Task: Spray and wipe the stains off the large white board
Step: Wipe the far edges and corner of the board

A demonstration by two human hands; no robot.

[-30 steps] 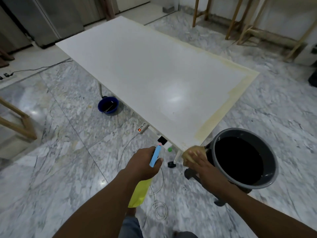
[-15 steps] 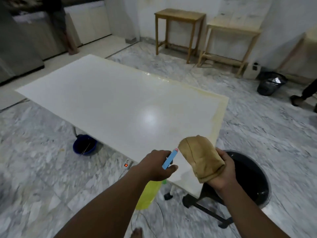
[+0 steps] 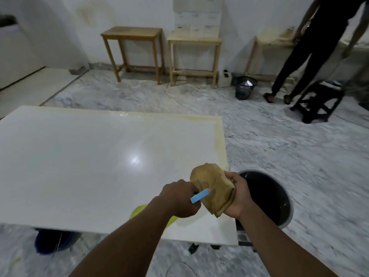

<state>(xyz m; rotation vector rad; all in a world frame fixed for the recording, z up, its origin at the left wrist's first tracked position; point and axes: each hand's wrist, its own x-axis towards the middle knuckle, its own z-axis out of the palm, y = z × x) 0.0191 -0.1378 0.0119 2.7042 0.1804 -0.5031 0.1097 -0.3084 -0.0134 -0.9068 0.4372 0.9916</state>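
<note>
The large white board point(image 3: 83, 162) lies flat in front of me, with yellowish stains along its far edge and right edge. My left hand point(image 3: 179, 196) grips a spray bottle point(image 3: 199, 196) with a blue trigger and a yellow body, held over the board's near right part. The nozzle points at the tan cloth point(image 3: 211, 188). That cloth is bunched in my right hand point(image 3: 237, 196), just right of the bottle and above the board's near right corner.
A dark bucket point(image 3: 287, 206) stands on the floor right of the board. A blue basin point(image 3: 52, 242) sits under the near edge. Wooden tables point(image 3: 131, 35) line the far wall. Another person point(image 3: 311, 47) stands at the back right beside a black stool point(image 3: 319, 100) and a bin point(image 3: 244, 87).
My view has swung up and round to the board's long side. My right hand lifted the cloth from the board's corner and brought it up against the spray bottle's nozzle.
</note>
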